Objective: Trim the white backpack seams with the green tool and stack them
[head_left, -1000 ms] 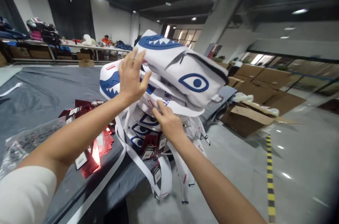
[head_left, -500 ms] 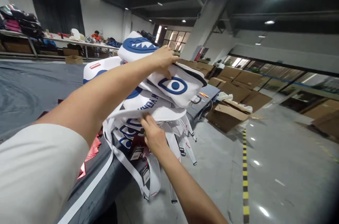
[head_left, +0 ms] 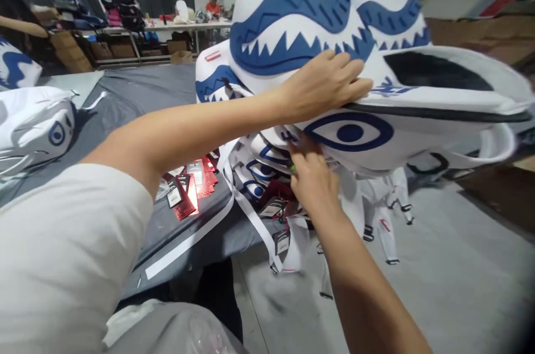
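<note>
Against a white backpack (head_left: 288, 44) with a blue shark-tooth mouth and a blue eye patch, my left hand (head_left: 330, 83) is closed on the fabric near its dark zipper edge. Below the eye patch, my right hand (head_left: 315, 181) has curled fingers tucked in among the stacked bags. A small yellow-green spot (head_left: 292, 169) shows at those fingers; what they hold is mostly hidden. Under my hands, more white bags (head_left: 254, 189) with eye patches lie in a pile. White straps (head_left: 257, 226) and black hang tags (head_left: 282, 241) dangle from the pile over the table edge.
Red foil packets (head_left: 203, 178) with tags lie on the grey-covered table (head_left: 146, 86). Another white backpack (head_left: 33, 125) rests at the left. Strap ends with buckles (head_left: 387, 234) hang above the floor. A person in orange (head_left: 213, 7) is at a far bench.
My view has turned left and come nearer the pile. The top backpack now looks raised and extends to the right under my left hand. My right hand stays low among the bags.
</note>
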`<state>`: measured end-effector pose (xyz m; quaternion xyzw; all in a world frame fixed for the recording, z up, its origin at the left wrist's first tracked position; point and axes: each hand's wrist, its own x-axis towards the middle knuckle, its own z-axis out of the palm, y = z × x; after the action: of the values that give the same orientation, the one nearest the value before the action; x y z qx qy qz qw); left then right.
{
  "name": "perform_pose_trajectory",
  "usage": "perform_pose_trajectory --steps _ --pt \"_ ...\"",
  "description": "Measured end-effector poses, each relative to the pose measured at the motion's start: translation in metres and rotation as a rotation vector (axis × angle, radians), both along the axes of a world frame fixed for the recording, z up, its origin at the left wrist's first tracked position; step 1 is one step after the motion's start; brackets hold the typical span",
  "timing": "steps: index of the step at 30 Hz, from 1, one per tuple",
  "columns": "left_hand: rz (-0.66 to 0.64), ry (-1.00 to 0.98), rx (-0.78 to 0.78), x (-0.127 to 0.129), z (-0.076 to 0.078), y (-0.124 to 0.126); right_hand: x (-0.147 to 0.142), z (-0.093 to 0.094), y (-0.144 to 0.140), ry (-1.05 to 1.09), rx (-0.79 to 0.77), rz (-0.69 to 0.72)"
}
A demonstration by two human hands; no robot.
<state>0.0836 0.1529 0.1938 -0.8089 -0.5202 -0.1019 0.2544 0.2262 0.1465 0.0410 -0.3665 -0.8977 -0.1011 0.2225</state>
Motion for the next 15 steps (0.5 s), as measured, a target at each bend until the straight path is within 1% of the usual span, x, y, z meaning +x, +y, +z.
perform_pose_trajectory --steps 1,2,3,4,6,7,8,9,10,12,15 --pt "0.003 0.027 -0.051 0.002 0.001 0.005 0.005 -0.005 -0.009 0.045 0.04 0.024" --pt "-0.032 0.083 -0.147 0.003 0.001 0.01 0.011 -0.01 -0.018 0.107 0.087 0.05" --pt "-0.11 0.178 -0.294 0.005 0.002 0.015 0.015 -0.017 -0.028 0.172 0.126 0.074" --pt "-0.223 0.302 -0.482 0.006 0.001 0.021 0.019 -0.025 -0.037 0.226 0.147 0.096" --pt "-0.481 0.555 -0.883 0.002 -0.006 0.036 0.019 -0.042 -0.051 0.262 0.131 0.135" --pt "-0.583 0.641 -1.036 -0.004 -0.012 0.044 0.016 -0.05 -0.055 0.243 0.104 0.154" --pt "-0.654 0.687 -1.136 -0.012 -0.018 0.052 0.011 -0.059 -0.058 0.216 0.075 0.169" --pt "-0.694 0.695 -1.186 -0.023 -0.025 0.06 0.004 -0.067 -0.058 0.184 0.041 0.177" --pt "-0.715 0.676 -1.195 -0.036 -0.031 0.068 -0.006 -0.075 -0.058 0.155 0.006 0.18" --pt "-0.739 0.595 -1.139 -0.063 -0.039 0.083 -0.029 -0.089 -0.056 0.095 -0.088 0.185" --pt "-0.828 0.51 -1.04 -0.1 -0.041 0.105 -0.075 -0.107 -0.059 -0.023 -0.247 0.219"
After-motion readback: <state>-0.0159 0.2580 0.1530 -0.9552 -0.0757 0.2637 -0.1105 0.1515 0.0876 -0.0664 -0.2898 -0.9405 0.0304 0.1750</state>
